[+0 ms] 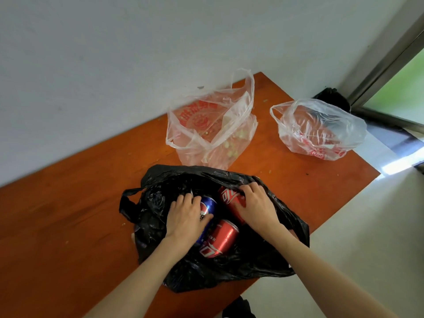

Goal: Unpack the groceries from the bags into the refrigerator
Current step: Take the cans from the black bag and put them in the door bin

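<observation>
Lying open on the table (68,214), the black bag (241,267) held 3 cans; the left hand (185,216) gripped the blue can (209,208); the right hand (258,207) gripped a red can (230,199).

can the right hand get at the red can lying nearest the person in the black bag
Probably yes. That red can lies exposed in the open black bag, uncovered by plastic, beside the right hand, which now grips another red can.

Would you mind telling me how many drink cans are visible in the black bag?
3: a blue can under the left hand, a red can under the right hand, another red can nearer the person. The black bag may hide more.
</observation>
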`<state>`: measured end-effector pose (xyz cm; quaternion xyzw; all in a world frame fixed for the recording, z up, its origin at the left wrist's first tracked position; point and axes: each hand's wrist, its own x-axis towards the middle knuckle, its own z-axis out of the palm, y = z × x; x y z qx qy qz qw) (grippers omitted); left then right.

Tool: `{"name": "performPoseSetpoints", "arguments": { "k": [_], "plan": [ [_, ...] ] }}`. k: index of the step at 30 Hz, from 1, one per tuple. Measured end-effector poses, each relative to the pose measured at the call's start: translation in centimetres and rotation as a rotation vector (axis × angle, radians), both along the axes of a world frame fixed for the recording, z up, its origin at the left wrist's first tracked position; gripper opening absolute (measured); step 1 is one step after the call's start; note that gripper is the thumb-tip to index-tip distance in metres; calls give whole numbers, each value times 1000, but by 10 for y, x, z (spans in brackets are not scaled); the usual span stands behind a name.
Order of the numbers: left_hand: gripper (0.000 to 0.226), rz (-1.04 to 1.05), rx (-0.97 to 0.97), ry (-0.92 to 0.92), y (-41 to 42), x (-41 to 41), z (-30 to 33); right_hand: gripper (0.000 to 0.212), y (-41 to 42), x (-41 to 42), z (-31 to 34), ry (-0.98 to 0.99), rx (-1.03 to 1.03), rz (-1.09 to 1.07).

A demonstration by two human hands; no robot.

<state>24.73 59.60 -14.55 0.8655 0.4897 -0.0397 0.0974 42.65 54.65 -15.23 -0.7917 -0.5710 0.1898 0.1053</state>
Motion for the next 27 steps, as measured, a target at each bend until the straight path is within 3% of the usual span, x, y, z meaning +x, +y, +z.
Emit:
{"name": "performPoseSetpoints", "arguments": {
  "k": [5, 12, 20, 23, 27],
  "plan": [
    [68, 104, -111, 73, -7, 7, -3, 73, 13, -4, 0, 23, -235, -27],
    [84, 195, -335, 68, -7, 16, -2, 80, 26, -3, -4, 156, -407, -119],
    [81, 220, -340, -50, -17, 13, 4, 94, 10, -8, 4, 198, -278, -127],
    [84, 207, -316, -140, -22, 5, 14, 88, -2, -3, 18, 296, -195, -126],
    [85, 242, -300, -335, -27, -2, 35, 66, -20, -1, 41, 423, -13, -171]
  ]
}}
